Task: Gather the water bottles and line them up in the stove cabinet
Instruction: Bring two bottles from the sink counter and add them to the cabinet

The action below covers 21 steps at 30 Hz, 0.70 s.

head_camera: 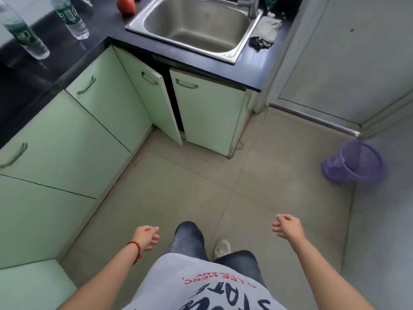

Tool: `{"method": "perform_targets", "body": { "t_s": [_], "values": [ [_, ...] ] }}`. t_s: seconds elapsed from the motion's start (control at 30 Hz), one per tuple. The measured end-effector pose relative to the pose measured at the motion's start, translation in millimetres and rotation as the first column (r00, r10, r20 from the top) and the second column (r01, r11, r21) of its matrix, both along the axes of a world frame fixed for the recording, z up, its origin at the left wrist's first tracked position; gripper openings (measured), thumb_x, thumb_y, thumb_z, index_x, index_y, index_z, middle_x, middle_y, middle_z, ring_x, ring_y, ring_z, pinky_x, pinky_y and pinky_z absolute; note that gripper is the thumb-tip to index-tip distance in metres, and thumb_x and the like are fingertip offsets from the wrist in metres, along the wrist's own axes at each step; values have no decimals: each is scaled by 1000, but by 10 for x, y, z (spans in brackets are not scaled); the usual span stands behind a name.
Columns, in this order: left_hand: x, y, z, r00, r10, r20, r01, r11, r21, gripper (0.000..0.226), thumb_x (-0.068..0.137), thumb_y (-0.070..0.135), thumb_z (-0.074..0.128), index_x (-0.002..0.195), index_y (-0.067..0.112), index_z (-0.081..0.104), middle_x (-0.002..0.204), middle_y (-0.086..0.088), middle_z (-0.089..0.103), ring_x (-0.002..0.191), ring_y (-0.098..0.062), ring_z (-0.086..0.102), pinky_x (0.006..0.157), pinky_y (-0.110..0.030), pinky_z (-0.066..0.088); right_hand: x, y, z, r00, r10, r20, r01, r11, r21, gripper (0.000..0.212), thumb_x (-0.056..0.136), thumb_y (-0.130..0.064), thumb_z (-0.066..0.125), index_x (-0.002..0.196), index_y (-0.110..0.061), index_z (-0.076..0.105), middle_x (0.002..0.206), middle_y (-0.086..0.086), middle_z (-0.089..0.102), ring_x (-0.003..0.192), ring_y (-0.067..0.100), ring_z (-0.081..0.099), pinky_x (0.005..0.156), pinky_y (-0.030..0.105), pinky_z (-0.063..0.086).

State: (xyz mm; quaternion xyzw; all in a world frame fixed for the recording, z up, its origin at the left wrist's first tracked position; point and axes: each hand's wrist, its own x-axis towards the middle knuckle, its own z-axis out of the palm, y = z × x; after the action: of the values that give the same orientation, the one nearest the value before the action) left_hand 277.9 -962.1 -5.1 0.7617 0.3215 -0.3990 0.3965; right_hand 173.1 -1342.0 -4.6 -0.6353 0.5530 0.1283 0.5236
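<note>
Two clear water bottles with green labels stand on the black counter at the top left: one bottle (23, 33) near the left edge, the other bottle (71, 17) to its right. Pale green cabinets (67, 135) run under the counter. One cabinet door (154, 97) beneath the sink stands ajar, showing a dark gap. My left hand (146, 238), with a red bead bracelet on the wrist, hangs low over the floor, fingers loosely curled and empty. My right hand (288, 225) is also low and empty, fingers apart. Both hands are far from the bottles.
A steel sink (243, 44) is set in the counter, with a red tomato (126, 4) to its left and a grey rag (267, 31) to its right. A purple mesh bin (353, 162) stands on the tiled floor at the right. My legs and one shoe show below.
</note>
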Motion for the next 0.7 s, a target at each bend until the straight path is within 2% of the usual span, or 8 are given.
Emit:
{"method": "perform_targets", "body": {
  "t_s": [0.1,0.27,0.37,0.57,0.7],
  "values": [
    [172,47,-67,996,87,-27,-86,996,22,14,91,17,49,80,10,52,67,-6,56,57,-19,50,57,-24,37,590,-134,27,997,66,45,-66,998,7,11,91,-11,46,93,-4,54,68,9,56,56,21,52,54,26,39],
    [785,34,-155,976,218,-22,-218,975,34,15,91,17,49,76,13,49,67,-6,56,57,-18,50,57,-24,38,1367,-158,-96,989,150,0,-150,988,20,10,91,-11,46,93,-5,54,67,8,57,54,21,53,52,26,39],
    [1225,-42,-145,968,251,-20,-251,968,14,22,91,17,49,69,15,47,68,-6,56,58,-18,51,56,-24,38,1739,-161,-132,981,186,-44,-186,982,17,10,91,-12,47,86,-7,54,66,8,57,52,20,53,50,23,38],
    [2307,-242,79,963,263,62,-256,961,-101,21,92,16,47,71,13,49,67,-4,54,56,-14,49,50,-20,37,2651,-73,-102,962,268,-51,-267,963,20,16,91,-11,47,76,-11,54,66,10,58,53,22,53,50,24,37],
    [2970,-203,243,928,339,156,-314,935,-167,9,91,18,48,90,11,53,71,-2,58,62,-14,53,58,-23,41,3306,60,-100,916,396,-66,-396,918,16,14,91,-12,47,80,-7,55,68,10,59,53,23,54,49,24,38]
  ]
}}
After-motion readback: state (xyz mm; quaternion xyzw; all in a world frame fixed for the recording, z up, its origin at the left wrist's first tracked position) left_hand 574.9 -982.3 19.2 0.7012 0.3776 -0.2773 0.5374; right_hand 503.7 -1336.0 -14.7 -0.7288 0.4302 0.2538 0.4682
